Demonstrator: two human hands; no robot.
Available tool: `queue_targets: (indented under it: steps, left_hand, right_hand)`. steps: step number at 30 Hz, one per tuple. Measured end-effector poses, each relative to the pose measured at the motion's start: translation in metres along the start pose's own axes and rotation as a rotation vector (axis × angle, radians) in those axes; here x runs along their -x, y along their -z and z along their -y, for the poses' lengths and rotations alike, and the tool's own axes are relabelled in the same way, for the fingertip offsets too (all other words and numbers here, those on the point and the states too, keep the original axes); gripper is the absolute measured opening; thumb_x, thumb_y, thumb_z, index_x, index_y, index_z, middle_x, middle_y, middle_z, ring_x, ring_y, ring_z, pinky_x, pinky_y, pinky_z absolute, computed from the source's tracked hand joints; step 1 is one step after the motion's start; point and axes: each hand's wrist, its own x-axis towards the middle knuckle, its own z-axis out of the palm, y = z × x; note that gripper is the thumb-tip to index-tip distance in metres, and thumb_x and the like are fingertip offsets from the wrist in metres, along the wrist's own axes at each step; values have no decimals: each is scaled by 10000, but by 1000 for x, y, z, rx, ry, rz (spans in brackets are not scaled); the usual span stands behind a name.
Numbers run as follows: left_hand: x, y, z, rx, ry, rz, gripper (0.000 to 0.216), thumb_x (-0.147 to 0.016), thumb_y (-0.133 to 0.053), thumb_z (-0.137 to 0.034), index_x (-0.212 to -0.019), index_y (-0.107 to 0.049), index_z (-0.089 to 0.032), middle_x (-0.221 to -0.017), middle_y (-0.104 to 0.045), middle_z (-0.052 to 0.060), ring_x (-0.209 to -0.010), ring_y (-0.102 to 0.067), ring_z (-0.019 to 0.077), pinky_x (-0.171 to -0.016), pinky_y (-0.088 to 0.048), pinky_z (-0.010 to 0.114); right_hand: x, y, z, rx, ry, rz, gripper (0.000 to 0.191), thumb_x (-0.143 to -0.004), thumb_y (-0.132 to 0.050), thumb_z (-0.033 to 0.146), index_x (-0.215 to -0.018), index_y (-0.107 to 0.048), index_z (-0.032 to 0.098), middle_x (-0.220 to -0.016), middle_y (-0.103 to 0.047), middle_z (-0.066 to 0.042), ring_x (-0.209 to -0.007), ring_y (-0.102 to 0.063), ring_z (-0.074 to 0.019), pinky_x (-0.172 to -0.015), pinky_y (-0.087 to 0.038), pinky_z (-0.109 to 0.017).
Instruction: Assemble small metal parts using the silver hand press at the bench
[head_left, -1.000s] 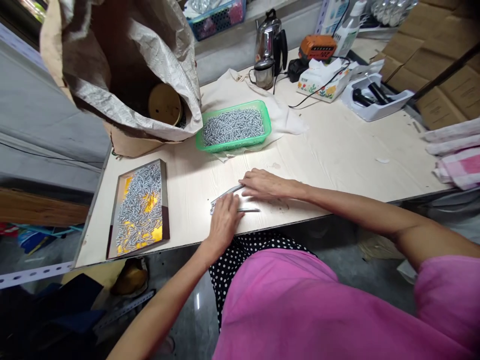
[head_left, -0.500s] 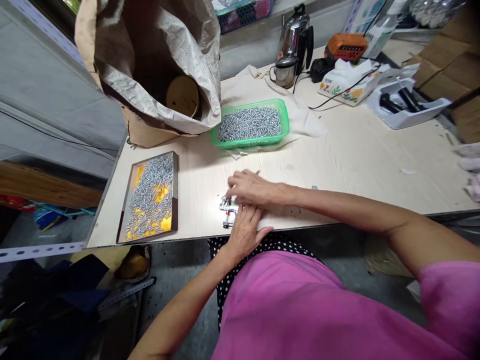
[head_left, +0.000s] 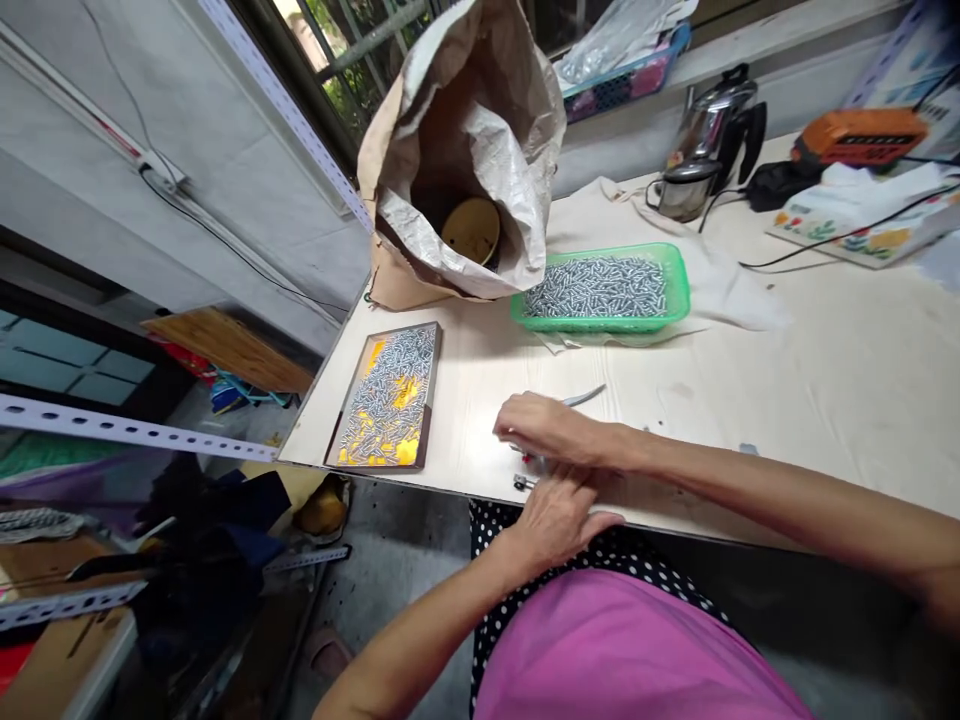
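Note:
Both my hands are at the near edge of the pale wooden table (head_left: 787,400). My right hand (head_left: 544,428) lies knuckles up, fingers curled over a small metal tool (head_left: 581,399) whose shiny end pokes out behind it. My left hand (head_left: 555,515) sits just below it at the table edge, fingers bent around the tool's near end (head_left: 523,482). A green plastic basket (head_left: 607,290) full of small silver screws stands behind. A flat brown tray (head_left: 388,396) with screws on a yellow lining lies to the left.
A large open paper sack (head_left: 469,160) with a round yellow tin (head_left: 471,228) inside stands at the back left. A metal kettle (head_left: 709,135), an orange device (head_left: 862,135), a tissue pack (head_left: 862,215) and a black cable lie along the back right. White cloth lies under the basket.
My view has swung left and down. Both hands have slid toward the near table edge, the right hand now over the tool and the left hand below it at the edge.

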Motion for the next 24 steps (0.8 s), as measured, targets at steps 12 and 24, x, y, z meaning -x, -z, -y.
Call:
queue_targets:
  steps: [12,24]
  left_hand:
    - [44,159,200,-556,959,-92,329,-1024,-478,-258,-1062,-787,-151,-1103,-724,171,-1128,-600,333,-931,-489,413]
    - [31,170,242,-560,944,145,270,-907,-494,-158,-897,-762,-124,-1043,-712,187,-1069,-626,320,-827,-493,371]
  right_hand:
    - [34,137,-90,553,-538,-435,369,-1042,-475,486,-1221,-694,250,-1126,-633,-162,-1056,-587,-385,-894,-502,-584]
    - [110,33,17,78,-497,-39,256,-1061,-501,315,-1099,-735,219,-1034,-711,-114,-921,-694,-245,-812,-553,-408]
